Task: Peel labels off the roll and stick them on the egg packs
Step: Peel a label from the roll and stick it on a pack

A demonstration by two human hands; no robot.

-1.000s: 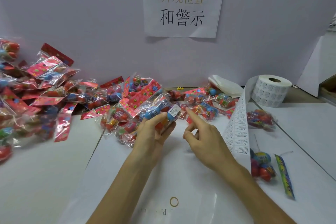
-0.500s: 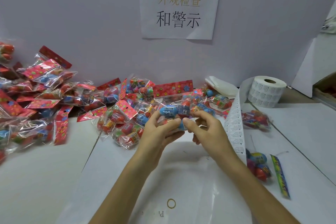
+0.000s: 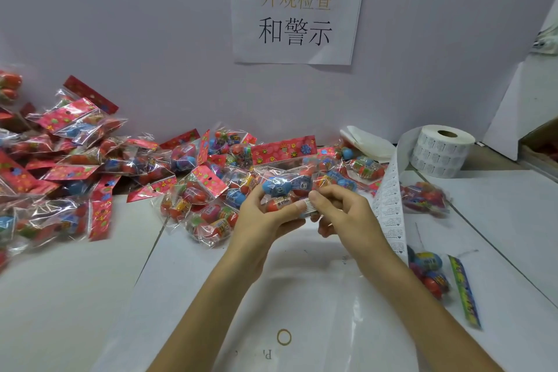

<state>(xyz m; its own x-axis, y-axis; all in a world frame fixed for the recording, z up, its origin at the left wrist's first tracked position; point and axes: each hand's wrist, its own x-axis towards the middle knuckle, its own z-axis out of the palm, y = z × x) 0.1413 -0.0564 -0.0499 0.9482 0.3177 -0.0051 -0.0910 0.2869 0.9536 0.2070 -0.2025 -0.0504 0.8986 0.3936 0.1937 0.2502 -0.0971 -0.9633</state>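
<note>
Both hands hold one clear egg pack (image 3: 285, 186) with a red flowered header above the table's middle. My left hand (image 3: 262, 217) grips it from below and the left. My right hand (image 3: 338, 208) pinches its lower right part, with the thumb pressing a small white label (image 3: 309, 205) onto the film. The label roll (image 3: 442, 149) stands at the back right. Its strip of labels (image 3: 389, 205) hangs down along my right wrist.
A big heap of egg packs (image 3: 69, 166) covers the left and the middle back. One pack (image 3: 425, 198) lies right of the strip, another (image 3: 431, 273) with a green header by my right forearm. A white sheet (image 3: 302, 296) lies under my arms. A paper sign (image 3: 297, 9) hangs on the wall.
My right hand came from pointing beside the pack to gripping it together with the left. The pack turned with its red header up and the label now sits under my right thumb.
</note>
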